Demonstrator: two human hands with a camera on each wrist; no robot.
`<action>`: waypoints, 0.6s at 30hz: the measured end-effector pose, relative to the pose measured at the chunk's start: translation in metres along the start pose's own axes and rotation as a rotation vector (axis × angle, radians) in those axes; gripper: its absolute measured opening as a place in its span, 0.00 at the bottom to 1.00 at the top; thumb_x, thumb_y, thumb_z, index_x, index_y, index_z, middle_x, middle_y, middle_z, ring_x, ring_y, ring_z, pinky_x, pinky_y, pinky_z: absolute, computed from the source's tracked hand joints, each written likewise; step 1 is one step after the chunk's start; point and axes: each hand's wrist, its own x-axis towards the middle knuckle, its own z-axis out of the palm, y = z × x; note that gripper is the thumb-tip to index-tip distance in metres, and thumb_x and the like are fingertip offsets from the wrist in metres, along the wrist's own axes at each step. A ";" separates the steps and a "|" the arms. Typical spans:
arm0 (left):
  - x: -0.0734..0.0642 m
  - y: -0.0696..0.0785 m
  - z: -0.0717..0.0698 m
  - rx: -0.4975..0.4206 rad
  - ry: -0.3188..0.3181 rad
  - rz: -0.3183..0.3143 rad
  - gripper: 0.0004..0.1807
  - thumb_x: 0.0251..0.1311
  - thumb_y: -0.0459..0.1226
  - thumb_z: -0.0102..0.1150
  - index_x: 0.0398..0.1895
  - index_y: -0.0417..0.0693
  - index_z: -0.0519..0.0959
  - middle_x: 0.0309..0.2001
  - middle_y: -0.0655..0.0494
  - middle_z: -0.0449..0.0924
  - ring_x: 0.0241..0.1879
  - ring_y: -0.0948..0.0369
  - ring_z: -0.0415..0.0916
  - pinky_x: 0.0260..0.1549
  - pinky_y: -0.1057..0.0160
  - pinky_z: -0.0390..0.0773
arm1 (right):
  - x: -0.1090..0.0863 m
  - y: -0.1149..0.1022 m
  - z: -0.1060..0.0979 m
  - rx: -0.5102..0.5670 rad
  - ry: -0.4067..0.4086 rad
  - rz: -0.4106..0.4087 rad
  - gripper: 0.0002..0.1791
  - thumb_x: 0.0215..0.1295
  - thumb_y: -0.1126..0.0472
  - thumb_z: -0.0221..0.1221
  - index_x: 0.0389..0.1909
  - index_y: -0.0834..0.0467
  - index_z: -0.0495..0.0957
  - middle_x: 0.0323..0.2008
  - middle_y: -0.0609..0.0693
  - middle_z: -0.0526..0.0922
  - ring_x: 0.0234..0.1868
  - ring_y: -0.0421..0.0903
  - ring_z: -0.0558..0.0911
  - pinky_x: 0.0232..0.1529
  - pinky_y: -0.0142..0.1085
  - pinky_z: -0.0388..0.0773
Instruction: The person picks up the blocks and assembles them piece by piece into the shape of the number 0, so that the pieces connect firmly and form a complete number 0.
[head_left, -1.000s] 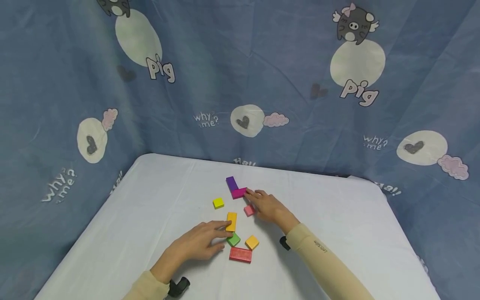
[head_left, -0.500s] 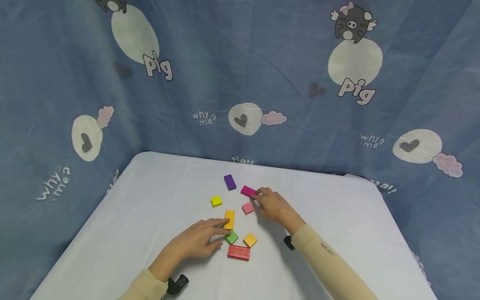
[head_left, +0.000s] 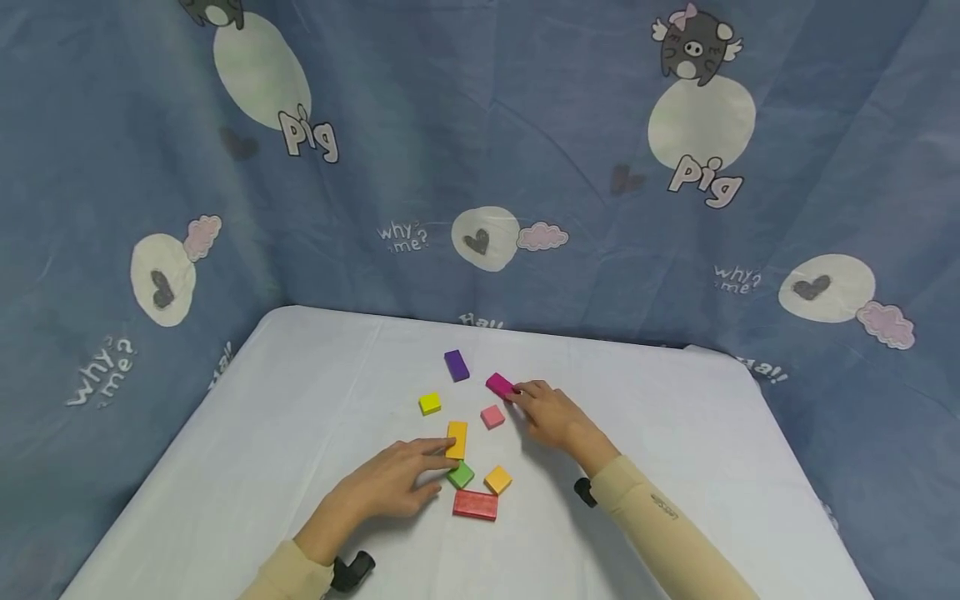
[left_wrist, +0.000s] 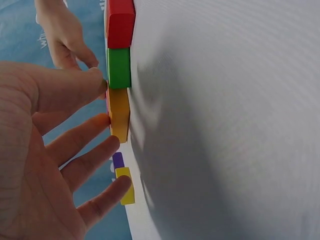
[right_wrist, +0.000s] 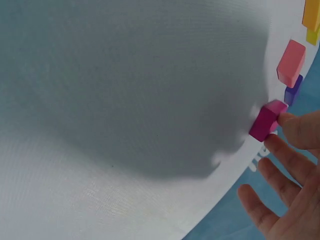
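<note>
My right hand (head_left: 558, 418) pinches one end of a magenta block (head_left: 498, 385) between thumb and index finger, while its other fingers stay extended in the right wrist view. That block lies at a slant on the white table, apart from the purple block (head_left: 456, 365). Loosely stretched, the fingers of my left hand (head_left: 386, 482) rest by the long orange block (head_left: 459, 435) and the green block (head_left: 462, 476). In the left wrist view the orange block (left_wrist: 119, 115) and the green block (left_wrist: 119, 67) stand in a line with the red block (left_wrist: 121, 25).
Near the hands lie a pink block (head_left: 492, 417), a small yellow block (head_left: 430, 404) and a small orange block (head_left: 498, 479), which sits close to the long red block (head_left: 475, 505). A white cloth covers the table (head_left: 675, 500); a blue printed curtain (head_left: 360, 167) hangs behind.
The magenta block, which touched the purple block, has moved right and turned, with the right hand on it. The left hand has stayed nearly still. The head view has shifted slightly.
</note>
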 end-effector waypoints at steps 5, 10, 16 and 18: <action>0.001 0.001 -0.001 0.010 -0.007 -0.006 0.21 0.64 0.42 0.59 0.60 0.56 0.79 0.68 0.54 0.68 0.67 0.54 0.64 0.62 0.45 0.66 | -0.003 0.001 0.000 0.037 0.035 -0.018 0.23 0.71 0.64 0.53 0.65 0.54 0.73 0.65 0.54 0.71 0.66 0.52 0.67 0.64 0.51 0.67; 0.002 0.001 -0.001 0.013 -0.016 -0.023 0.21 0.64 0.43 0.59 0.61 0.57 0.79 0.68 0.55 0.67 0.67 0.54 0.63 0.62 0.45 0.66 | -0.006 0.001 0.002 0.070 0.017 -0.031 0.25 0.72 0.64 0.52 0.69 0.55 0.69 0.69 0.53 0.66 0.68 0.53 0.65 0.65 0.52 0.66; 0.002 0.003 -0.001 -0.002 -0.022 -0.031 0.21 0.63 0.42 0.60 0.60 0.57 0.79 0.68 0.54 0.67 0.67 0.53 0.64 0.61 0.43 0.66 | -0.009 0.000 0.000 0.092 0.035 -0.026 0.23 0.69 0.66 0.54 0.65 0.55 0.73 0.64 0.56 0.71 0.65 0.53 0.69 0.63 0.51 0.68; 0.003 0.004 -0.002 0.000 -0.017 -0.023 0.21 0.63 0.42 0.60 0.60 0.56 0.80 0.68 0.54 0.68 0.67 0.53 0.64 0.61 0.43 0.66 | -0.010 0.001 -0.001 0.097 0.046 -0.025 0.23 0.69 0.66 0.54 0.65 0.55 0.73 0.64 0.56 0.71 0.64 0.53 0.69 0.63 0.50 0.68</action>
